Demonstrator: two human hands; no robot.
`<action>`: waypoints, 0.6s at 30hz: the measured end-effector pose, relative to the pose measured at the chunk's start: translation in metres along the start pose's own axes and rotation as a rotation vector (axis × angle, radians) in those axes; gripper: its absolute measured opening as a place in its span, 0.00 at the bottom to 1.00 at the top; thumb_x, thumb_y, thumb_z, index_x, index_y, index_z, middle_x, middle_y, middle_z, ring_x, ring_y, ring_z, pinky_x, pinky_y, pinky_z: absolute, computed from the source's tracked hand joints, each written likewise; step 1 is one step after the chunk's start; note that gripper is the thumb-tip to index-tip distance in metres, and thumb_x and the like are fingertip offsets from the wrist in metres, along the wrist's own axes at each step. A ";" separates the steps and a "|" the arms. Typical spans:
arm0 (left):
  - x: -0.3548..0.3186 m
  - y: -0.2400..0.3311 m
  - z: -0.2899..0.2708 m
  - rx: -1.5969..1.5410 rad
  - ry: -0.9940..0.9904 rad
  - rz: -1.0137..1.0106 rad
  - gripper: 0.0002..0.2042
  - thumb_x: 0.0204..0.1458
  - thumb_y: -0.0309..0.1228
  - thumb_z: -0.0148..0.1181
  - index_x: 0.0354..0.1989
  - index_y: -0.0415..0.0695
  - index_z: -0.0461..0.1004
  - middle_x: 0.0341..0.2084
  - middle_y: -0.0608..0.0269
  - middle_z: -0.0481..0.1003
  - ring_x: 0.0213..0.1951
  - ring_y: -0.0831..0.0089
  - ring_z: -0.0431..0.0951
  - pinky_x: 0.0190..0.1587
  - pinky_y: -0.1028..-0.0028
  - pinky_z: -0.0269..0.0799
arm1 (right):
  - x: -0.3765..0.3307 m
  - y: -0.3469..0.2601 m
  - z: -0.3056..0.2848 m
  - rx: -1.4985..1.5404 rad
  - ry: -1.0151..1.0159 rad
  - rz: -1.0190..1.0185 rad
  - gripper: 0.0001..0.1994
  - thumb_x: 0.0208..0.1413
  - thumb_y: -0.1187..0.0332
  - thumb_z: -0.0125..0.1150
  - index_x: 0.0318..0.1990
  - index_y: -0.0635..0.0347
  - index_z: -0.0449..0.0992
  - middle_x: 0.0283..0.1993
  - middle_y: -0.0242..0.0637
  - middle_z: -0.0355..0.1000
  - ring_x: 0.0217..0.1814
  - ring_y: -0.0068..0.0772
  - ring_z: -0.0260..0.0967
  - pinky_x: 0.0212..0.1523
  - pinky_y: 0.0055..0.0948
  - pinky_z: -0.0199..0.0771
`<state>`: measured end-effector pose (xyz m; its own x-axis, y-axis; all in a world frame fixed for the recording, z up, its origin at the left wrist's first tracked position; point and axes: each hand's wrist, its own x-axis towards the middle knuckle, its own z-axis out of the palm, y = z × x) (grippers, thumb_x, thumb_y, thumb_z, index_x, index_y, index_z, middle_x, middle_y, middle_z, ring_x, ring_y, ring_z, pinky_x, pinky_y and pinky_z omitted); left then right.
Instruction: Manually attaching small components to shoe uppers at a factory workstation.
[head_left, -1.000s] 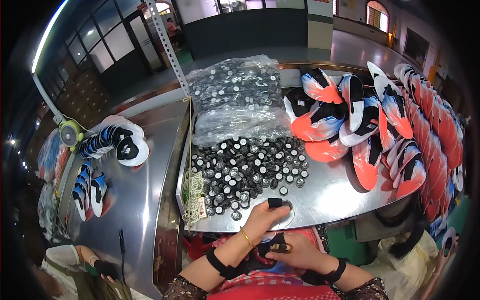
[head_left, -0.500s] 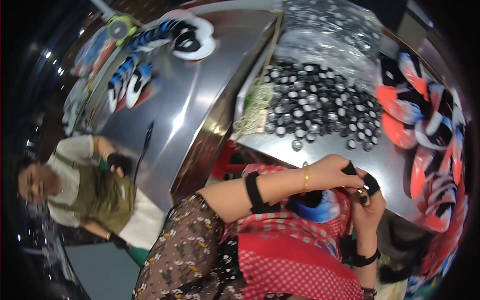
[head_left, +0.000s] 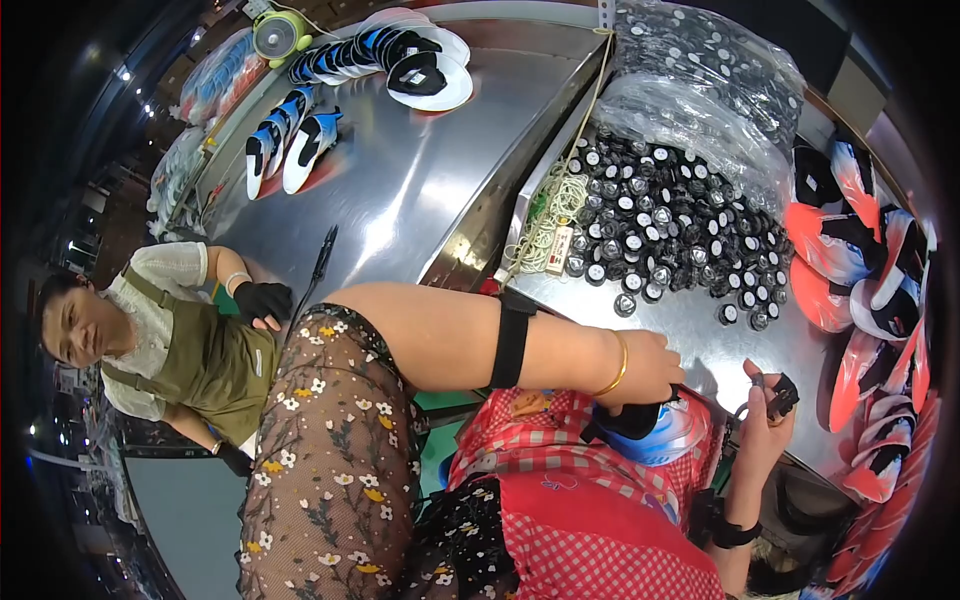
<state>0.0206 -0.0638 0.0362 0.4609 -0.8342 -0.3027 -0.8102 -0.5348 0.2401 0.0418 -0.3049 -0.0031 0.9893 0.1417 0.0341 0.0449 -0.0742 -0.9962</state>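
A blue and white shoe [head_left: 655, 432] with a black opening lies in front of my red checked apron. The curled fingers of my left hand [head_left: 645, 368] are on its black collar. Apart from it, to the right, my right hand [head_left: 762, 425] is raised with bent fingers around a small black part [head_left: 783, 397]; its exact kind is unclear. Just beyond both hands, many small round black dials [head_left: 670, 220] with white discs are heaped on the metal table [head_left: 600, 315].
A clear plastic bag [head_left: 700, 90] of more dials lies behind the heap. Coral and blue shoes [head_left: 850, 290] are piled at the right. Beside the heap lies a bundle of pale cord [head_left: 553, 225]. At left, a co-worker [head_left: 190, 340] stands by another metal table [head_left: 410, 180] with blue-white shoes.
My hands were together, pinching something small; now they are apart. The left has come down onto the shoe's collar, while the right keeps a small black part. The whole view has shifted slightly.
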 end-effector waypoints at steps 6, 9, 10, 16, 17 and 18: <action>0.009 0.017 0.031 -0.444 0.297 -0.327 0.09 0.43 0.30 0.54 0.32 0.39 0.71 0.36 0.53 0.70 0.42 0.57 0.71 0.45 0.63 0.69 | -0.005 -0.003 0.012 0.058 -0.101 0.087 0.09 0.55 0.74 0.55 0.43 0.60 0.65 0.47 0.46 0.72 0.49 0.27 0.68 0.52 0.26 0.63; 0.023 0.029 0.050 -0.529 0.596 -0.394 0.09 0.40 0.28 0.56 0.31 0.39 0.71 0.33 0.53 0.71 0.41 0.55 0.70 0.48 0.64 0.67 | -0.006 -0.013 0.023 0.104 -0.079 0.184 0.08 0.55 0.75 0.54 0.42 0.61 0.65 0.46 0.48 0.72 0.49 0.29 0.68 0.52 0.27 0.64; 0.021 0.033 0.047 -0.523 0.593 -0.412 0.10 0.38 0.26 0.57 0.32 0.39 0.70 0.34 0.53 0.71 0.42 0.54 0.70 0.48 0.64 0.67 | -0.004 -0.009 0.024 0.129 -0.100 0.140 0.07 0.55 0.76 0.54 0.40 0.63 0.66 0.45 0.49 0.72 0.49 0.31 0.69 0.52 0.28 0.65; 0.002 0.039 0.031 -0.475 0.289 -0.690 0.10 0.38 0.29 0.60 0.30 0.41 0.70 0.27 0.53 0.74 0.32 0.54 0.76 0.35 0.59 0.72 | -0.004 -0.021 0.027 0.028 -0.101 0.161 0.07 0.52 0.74 0.59 0.38 0.65 0.71 0.40 0.39 0.74 0.39 0.23 0.70 0.41 0.22 0.71; 0.002 0.038 0.036 -0.420 0.435 -0.677 0.08 0.39 0.31 0.60 0.26 0.42 0.70 0.23 0.55 0.74 0.28 0.54 0.76 0.32 0.59 0.72 | -0.004 -0.023 0.030 0.046 -0.107 0.177 0.07 0.51 0.74 0.60 0.37 0.65 0.73 0.38 0.36 0.75 0.36 0.20 0.69 0.39 0.20 0.71; 0.003 0.036 0.041 -0.348 0.484 -0.628 0.10 0.37 0.33 0.63 0.23 0.42 0.70 0.22 0.56 0.74 0.27 0.56 0.76 0.30 0.61 0.71 | -0.005 -0.022 0.030 0.016 -0.145 0.229 0.07 0.50 0.73 0.61 0.37 0.64 0.74 0.35 0.32 0.74 0.34 0.17 0.68 0.35 0.20 0.70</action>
<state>-0.0219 -0.0805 0.0061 0.9535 -0.2938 -0.0669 -0.2334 -0.8605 0.4529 0.0321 -0.2744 0.0165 0.9432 0.2634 -0.2026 -0.1806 -0.1056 -0.9779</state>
